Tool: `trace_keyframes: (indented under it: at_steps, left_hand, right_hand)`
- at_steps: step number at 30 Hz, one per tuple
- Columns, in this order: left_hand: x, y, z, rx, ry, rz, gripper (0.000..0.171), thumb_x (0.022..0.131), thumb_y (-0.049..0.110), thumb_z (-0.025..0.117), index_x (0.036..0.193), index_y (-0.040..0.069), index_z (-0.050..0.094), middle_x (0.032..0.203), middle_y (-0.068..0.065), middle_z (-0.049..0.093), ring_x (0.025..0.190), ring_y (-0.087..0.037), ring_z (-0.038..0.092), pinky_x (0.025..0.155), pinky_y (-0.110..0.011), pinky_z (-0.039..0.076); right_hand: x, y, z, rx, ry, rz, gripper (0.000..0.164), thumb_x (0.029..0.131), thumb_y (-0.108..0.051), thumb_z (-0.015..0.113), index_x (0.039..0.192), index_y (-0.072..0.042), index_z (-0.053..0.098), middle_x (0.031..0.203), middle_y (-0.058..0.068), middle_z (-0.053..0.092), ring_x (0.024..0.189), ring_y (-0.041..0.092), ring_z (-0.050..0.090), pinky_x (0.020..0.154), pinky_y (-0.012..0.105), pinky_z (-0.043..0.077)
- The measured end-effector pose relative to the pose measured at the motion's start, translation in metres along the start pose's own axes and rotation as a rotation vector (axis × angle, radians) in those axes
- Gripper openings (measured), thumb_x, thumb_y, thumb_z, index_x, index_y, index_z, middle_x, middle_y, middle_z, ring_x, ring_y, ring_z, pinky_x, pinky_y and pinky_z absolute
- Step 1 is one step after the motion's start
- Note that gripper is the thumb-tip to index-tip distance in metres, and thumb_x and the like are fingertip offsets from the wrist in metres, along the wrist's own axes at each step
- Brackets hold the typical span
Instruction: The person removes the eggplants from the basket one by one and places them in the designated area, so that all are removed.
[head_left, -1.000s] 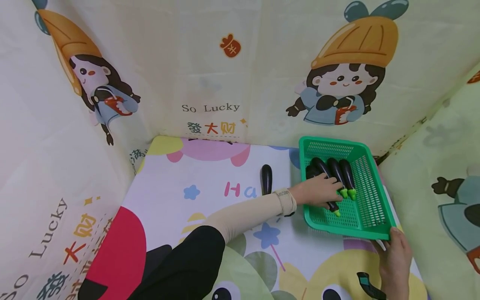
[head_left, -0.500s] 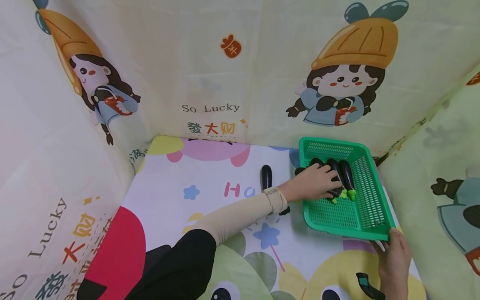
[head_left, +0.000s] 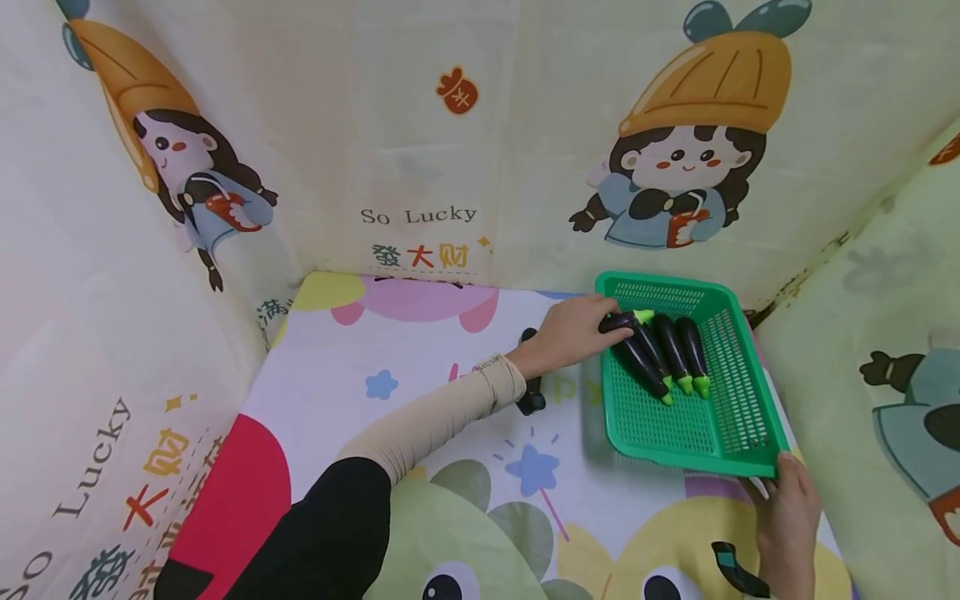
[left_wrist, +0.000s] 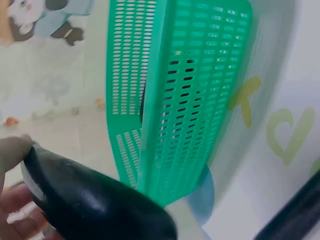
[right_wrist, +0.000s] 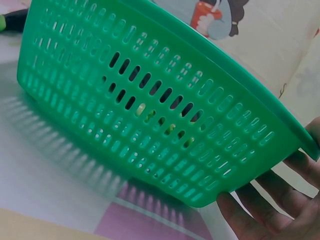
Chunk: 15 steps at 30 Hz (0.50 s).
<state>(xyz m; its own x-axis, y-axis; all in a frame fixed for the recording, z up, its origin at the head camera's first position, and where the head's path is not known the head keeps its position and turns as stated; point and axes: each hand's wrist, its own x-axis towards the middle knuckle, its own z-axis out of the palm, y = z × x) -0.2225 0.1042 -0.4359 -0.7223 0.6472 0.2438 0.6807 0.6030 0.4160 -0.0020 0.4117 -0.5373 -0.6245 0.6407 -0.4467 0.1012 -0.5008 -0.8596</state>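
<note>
— Left hand (head_left: 573, 331)?
— Thumb and fingers clamped on 1 glossy, dark-purple, green-tipped eggplant (head_left: 618, 322), at the left rim of the rectangular green perforated plastic basket (head_left: 742, 396).
— Right hand (head_left: 787, 517)?
— Clamped on the basket's near right corner.
— Inside?
— 4 more eggplants (head_left: 671, 350), side by side. Another dark oblong eggplant (head_left: 528, 337) on the white cartoon-printed surface (head_left: 427, 342), partly hidden behind the left wrist.

Four glossy dark-purple, green-tipped eggplants (head_left: 672, 343) lie in a green slotted plastic basket (head_left: 738, 408), centre-right; another eggplant (head_left: 618, 322) is at its left rim.
</note>
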Motion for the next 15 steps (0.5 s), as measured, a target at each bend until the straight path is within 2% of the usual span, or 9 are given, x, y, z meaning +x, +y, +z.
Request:
trace_keyframes:
  at_steps: [4,7,12,15]
  left_hand:
    - [-0.007,-0.017,-0.008,-0.19,0.034,-0.141,0.033,0.102,0.051,0.062,0.111,0.021,0.072,0.086,0.008,0.067,0.069,-0.006,0.057,0.056,-0.02,0.043]
    - [-0.014,-0.031,-0.012,-0.276,0.046,-0.219,0.035,0.102,0.049,0.064,0.114,0.018,0.073,0.092,0.005,0.071,0.075,-0.008,0.061,0.06,-0.021,0.046]
    - [-0.023,-0.057,-0.016,-0.37,0.038,-0.344,0.038,0.101,0.048,0.065,0.117,0.014,0.075,0.105,0.0,0.077,0.091,-0.013,0.069,0.076,-0.027,0.054]
    - [-0.027,-0.074,-0.015,-0.393,0.029,-0.427,0.041,0.101,0.049,0.064,0.119,0.013,0.075,0.112,-0.003,0.077,0.1,-0.016,0.071,0.083,-0.031,0.056]
  right_hand:
    - [0.001,-0.001,0.0,0.01,-0.005,-0.001,0.033,0.103,-0.035,0.065,0.131,-0.018,0.07,0.114,-0.01,0.071,0.091,0.005,0.07,0.058,0.025,0.059]
    - [0.001,-0.001,0.0,0.022,-0.008,0.002,0.03,0.104,-0.033,0.065,0.129,-0.017,0.07,0.111,-0.01,0.072,0.09,0.006,0.071,0.058,0.025,0.059]
    - [0.001,-0.001,0.001,0.02,-0.003,-0.007,0.031,0.104,-0.033,0.065,0.129,-0.015,0.07,0.116,-0.008,0.07,0.092,0.006,0.07,0.058,0.025,0.059]
    - [0.002,-0.001,0.001,0.011,0.0,-0.008,0.033,0.103,-0.035,0.065,0.13,-0.016,0.07,0.118,-0.009,0.069,0.094,0.006,0.07,0.057,0.024,0.059]
